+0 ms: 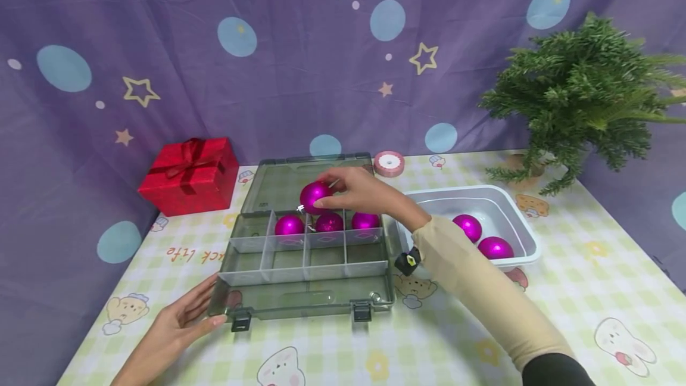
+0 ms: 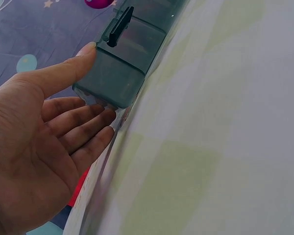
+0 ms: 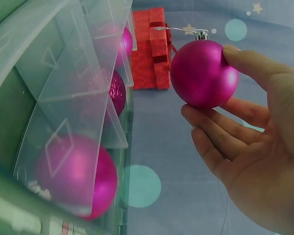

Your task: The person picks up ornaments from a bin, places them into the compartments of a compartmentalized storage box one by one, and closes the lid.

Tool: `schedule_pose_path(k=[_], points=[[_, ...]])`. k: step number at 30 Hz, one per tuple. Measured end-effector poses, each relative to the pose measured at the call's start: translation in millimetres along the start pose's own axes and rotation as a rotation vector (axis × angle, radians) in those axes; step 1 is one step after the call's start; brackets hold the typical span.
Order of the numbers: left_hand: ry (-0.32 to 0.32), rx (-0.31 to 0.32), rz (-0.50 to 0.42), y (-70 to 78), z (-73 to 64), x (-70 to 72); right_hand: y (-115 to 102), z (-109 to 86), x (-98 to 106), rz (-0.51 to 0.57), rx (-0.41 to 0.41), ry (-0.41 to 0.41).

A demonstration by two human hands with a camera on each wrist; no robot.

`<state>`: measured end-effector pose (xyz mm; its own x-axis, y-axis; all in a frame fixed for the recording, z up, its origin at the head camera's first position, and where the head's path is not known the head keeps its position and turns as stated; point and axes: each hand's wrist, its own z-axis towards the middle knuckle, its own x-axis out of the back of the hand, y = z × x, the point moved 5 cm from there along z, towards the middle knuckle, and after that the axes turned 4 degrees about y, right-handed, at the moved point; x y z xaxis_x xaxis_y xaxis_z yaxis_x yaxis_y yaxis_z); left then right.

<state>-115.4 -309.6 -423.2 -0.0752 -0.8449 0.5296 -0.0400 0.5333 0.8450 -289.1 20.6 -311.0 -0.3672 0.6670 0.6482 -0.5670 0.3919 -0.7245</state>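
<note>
A magenta Christmas ball (image 1: 315, 197) with a silver cap is pinched between the thumb and fingers of my right hand (image 1: 356, 190), above the back row of a grey-green see-through compartment box (image 1: 305, 296). In the right wrist view, the held ball (image 3: 204, 74) shows a matte surface and a wire loop at its cap. Three more balls sit in the back compartments; the middle one (image 1: 329, 223) looks glittery. My left hand (image 1: 179, 321) holds the box's front left corner, with the thumb at its front and the fingers along its side.
Right of the box, a white tub (image 1: 522, 237) contains two visible magenta balls (image 1: 495, 248). A green artificial tree (image 1: 584, 88) stands behind it. A red gift box (image 1: 190, 177) lies at the back left, and a pink ribbon roll (image 1: 389, 163) is behind the open lid (image 1: 278, 186).
</note>
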Motion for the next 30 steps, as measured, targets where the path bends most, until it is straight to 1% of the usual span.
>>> schedule_pose_path(k=[7, 14, 18, 22, 24, 26, 30], points=[[-0.002, 0.011, -0.014, 1.3, 0.9, -1.3, -1.8, 9.5, -10.6, -0.024, 0.006, -0.022], [0.004, -0.001, 0.001, 1.3, 2.5, -1.8, -3.0, 20.0, -18.8, -0.034, 0.0, -0.031], [0.002, -0.002, 0.0, 1.4, 3.1, -1.7, -3.1, 26.4, -23.6, -0.031, -0.003, -0.041], [-0.001, 0.007, 0.015, 1.0, 2.9, -1.0, -3.7, 32.5, -29.3, -0.004, -0.009, -0.05], [-0.005, 0.02, 0.024, 0.3, 2.8, -1.0, -4.7, 35.5, -32.4, 0.006, -0.014, -0.051], [-0.012, 0.049, 0.028, -1.2, 2.1, -1.2, -6.7, 38.7, -36.3, 0.011, -0.014, -0.056], [-0.021, 0.09, 0.023, -3.9, 0.9, -1.2, -11.3, 45.8, -45.2, -0.011, -0.007, -0.065]])
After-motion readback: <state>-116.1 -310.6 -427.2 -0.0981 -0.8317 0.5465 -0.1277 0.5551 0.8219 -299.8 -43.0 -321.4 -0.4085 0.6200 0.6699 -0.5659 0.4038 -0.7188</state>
